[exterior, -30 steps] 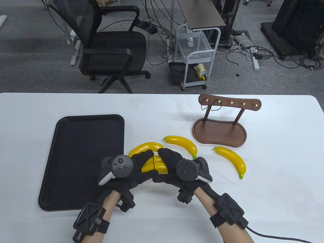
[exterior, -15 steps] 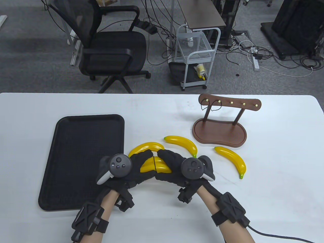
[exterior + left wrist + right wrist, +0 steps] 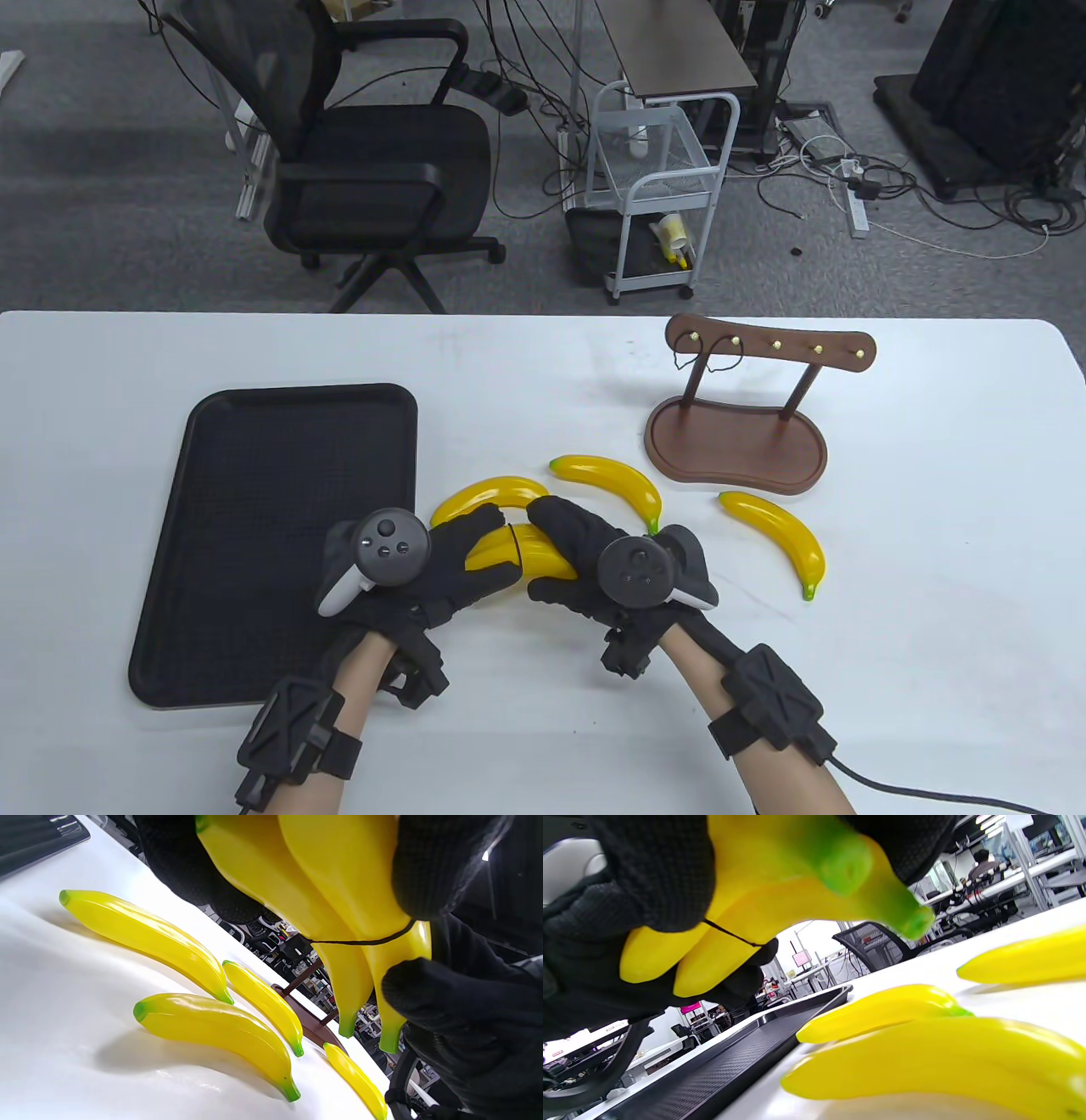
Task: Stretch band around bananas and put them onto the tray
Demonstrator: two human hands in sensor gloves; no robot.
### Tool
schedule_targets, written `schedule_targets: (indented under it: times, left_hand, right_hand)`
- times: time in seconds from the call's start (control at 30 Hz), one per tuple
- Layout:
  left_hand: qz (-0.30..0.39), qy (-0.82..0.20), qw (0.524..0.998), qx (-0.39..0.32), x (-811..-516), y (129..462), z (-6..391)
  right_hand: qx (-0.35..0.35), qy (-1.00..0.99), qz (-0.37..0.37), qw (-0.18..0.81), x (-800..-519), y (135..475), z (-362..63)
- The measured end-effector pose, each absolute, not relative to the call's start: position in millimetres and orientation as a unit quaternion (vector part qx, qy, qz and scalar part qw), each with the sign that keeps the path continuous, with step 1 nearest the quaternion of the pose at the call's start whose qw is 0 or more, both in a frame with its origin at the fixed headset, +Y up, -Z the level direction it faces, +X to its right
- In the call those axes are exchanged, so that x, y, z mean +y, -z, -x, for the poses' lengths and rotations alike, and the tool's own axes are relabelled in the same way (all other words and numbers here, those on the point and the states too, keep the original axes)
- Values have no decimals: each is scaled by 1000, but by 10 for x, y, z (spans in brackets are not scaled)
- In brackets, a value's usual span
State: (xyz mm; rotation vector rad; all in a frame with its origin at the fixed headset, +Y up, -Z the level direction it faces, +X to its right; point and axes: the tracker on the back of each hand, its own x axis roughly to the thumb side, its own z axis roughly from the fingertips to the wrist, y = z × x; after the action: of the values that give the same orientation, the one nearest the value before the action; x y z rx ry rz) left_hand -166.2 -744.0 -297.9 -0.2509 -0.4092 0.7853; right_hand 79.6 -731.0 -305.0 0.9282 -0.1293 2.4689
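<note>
Together, hands [image 3: 517,552] gripping banded bananas [image 3: 519,550]

Bananas: five.
- Two held together [image 3: 517,552] just right of the tray [image 3: 280,543], one thin black band [image 3: 360,941] round them.
- Three loose: one nearest the tray [image 3: 488,497], one further right [image 3: 611,484], one farthest right [image 3: 776,531].

Trays: one. Wooden hook stands [image 3: 738,441]: one, beyond the tray's right.

A brown wooden hook stand [image 3: 735,441] is sitting on the white table [image 3: 933,543]. Beyond it, a black office chair [image 3: 365,161] and a white wire cart [image 3: 657,191] are standing on grey carpet [image 3: 102,221].
</note>
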Motion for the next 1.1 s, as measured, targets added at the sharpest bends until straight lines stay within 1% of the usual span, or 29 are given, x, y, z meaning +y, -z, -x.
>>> schedule_targets:
  times: [0.2, 0.33, 0.5, 0.7, 0.87, 1.1]
  left_hand:
    - [138, -411, 885, -173, -7425, 2983, 1678]
    - [167, -452, 861, -161, -7453, 2999, 1704]
    - [174, -456, 858, -163, -7450, 2996, 1698]
    - [194, -448, 857, -166, -7482, 2996, 1680]
    - [179, -432, 867, -170, -7450, 2987, 1675]
    - [104, -396, 894, -184, -7317, 2937, 1690]
  right_hand:
    - [-87, -909, -334, 235, -7269, 3027, -798]
    - [-121, -905, -330, 238, -7241, 3011, -807]
    - [-133, -908, -326, 227, -7226, 2998, -802]
    - [-129, -911, -322, 224, -7226, 3002, -807]
    - [-131, -913, -314, 225, -7210, 3007, -822]
    - [-124, -918, -284, 249, -7181, 3058, -888]
